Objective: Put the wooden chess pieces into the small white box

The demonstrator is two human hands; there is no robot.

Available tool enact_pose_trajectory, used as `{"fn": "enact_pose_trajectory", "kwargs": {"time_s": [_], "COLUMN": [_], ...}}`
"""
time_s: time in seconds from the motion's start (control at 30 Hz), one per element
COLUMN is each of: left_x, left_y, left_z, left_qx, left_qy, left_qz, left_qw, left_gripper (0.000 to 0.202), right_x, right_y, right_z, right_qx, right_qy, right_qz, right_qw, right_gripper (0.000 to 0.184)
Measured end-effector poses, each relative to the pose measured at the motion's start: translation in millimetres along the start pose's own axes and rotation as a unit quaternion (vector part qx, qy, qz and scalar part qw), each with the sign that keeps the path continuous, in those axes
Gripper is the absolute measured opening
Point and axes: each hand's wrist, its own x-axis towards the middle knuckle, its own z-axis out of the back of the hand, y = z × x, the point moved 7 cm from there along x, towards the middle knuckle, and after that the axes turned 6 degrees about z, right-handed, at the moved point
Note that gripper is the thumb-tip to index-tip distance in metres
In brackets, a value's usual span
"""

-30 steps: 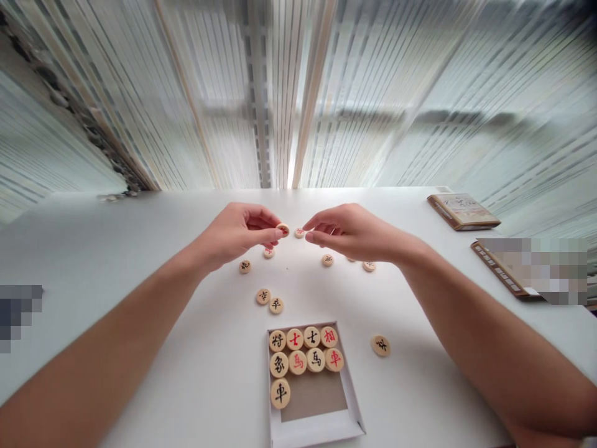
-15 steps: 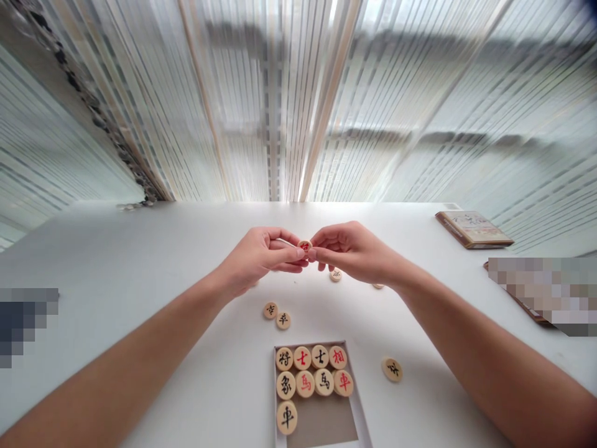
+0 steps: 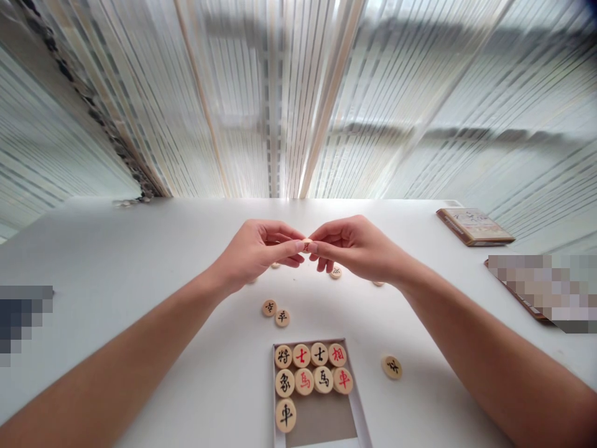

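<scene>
A round wooden xiangqi piece [image 3: 306,246] with a red character is pinched between both hands above the table. My left hand [image 3: 261,249] grips its left side with thumb and fingers, and my right hand [image 3: 347,244] grips its right side. Fingertips cover much of it, and its face is tipped toward me. Below, an open box [image 3: 321,418] holds xiangqi pieces in rows: two full rows with red and black characters, then one black piece [image 3: 286,415] at the left of the third row.
Two black-lettered pieces [image 3: 282,318] touch each other behind the box. Another loose piece [image 3: 392,367] lies to its right. More pieces, such as one piece [image 3: 336,272], lie partly hidden behind my hands. A flat brown-sided box [image 3: 476,227] sits at the far right of the white table [image 3: 186,373].
The held piece has tilted, so less of its red character shows. My hands have risen very slightly, and both thumbs now press over the piece's face.
</scene>
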Motion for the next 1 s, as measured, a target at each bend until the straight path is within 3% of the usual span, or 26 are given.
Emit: {"fn": "enact_pose_trajectory", "kwargs": {"time_s": [0.27, 0.73, 1.0], "left_x": [-5.6, -3.1, -2.5], "left_y": [-10.0, -2.5, -2.3], "left_z": [-2.9, 0.0, -3.0], "left_qx": [-0.003, -0.053, -0.084], "left_qy": [-0.024, -0.024, -0.004], "left_qz": [-0.048, -0.007, -0.019], "left_qw": [0.999, 0.998, 0.996], "left_gripper": [0.031, 0.042, 0.046], "right_x": [0.3, 2.7, 2.9], "right_y": [-1.0, -2.6, -8.4], "right_z": [1.3, 2.3, 1.1], "right_qx": [0.018, 0.152, 0.180], "right_qy": [-0.031, -0.052, -0.055], "right_qz": [-0.004, -0.014, -0.018], "right_qw": [0.999, 0.987, 0.982], "right_gripper": [0.040, 0.042, 0.044]}}
